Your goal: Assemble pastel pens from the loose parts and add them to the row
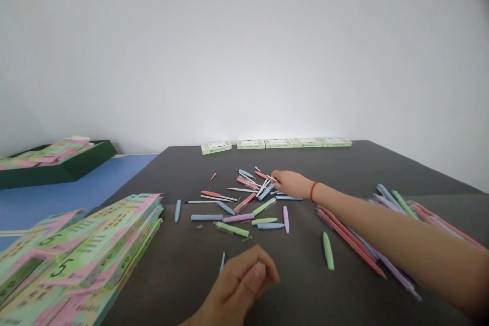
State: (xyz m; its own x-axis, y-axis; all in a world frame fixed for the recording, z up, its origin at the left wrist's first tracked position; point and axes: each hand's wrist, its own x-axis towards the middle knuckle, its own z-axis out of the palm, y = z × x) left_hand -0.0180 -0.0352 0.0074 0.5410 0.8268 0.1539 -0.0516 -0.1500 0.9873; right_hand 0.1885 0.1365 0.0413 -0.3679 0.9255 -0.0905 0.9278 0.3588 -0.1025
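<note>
My left hand (246,280) is closed near the front of the black table, thumb pressed against curled fingers. A small bluish end shows between them; the rest of that piece is hidden. Just behind the hand a thin blue stick (222,262) shows. Farther out, my right hand (291,183), with a red cord on its wrist, reaches into the loose pile of pen parts. Its fingertips pinch beside a thin white refill (271,178). Around it are blue barrels (266,192), red barrels (244,203), a purple barrel (238,218) and green barrels (264,207).
Flat pale green boxes (279,143) line the table's far edge. Stacked printed packs (103,249) stand at left, beside a dark green tray (42,175) on a blue surface. Bundles of red and purple pen parts (353,239) lie under my right forearm. A green barrel (327,251) lies nearby.
</note>
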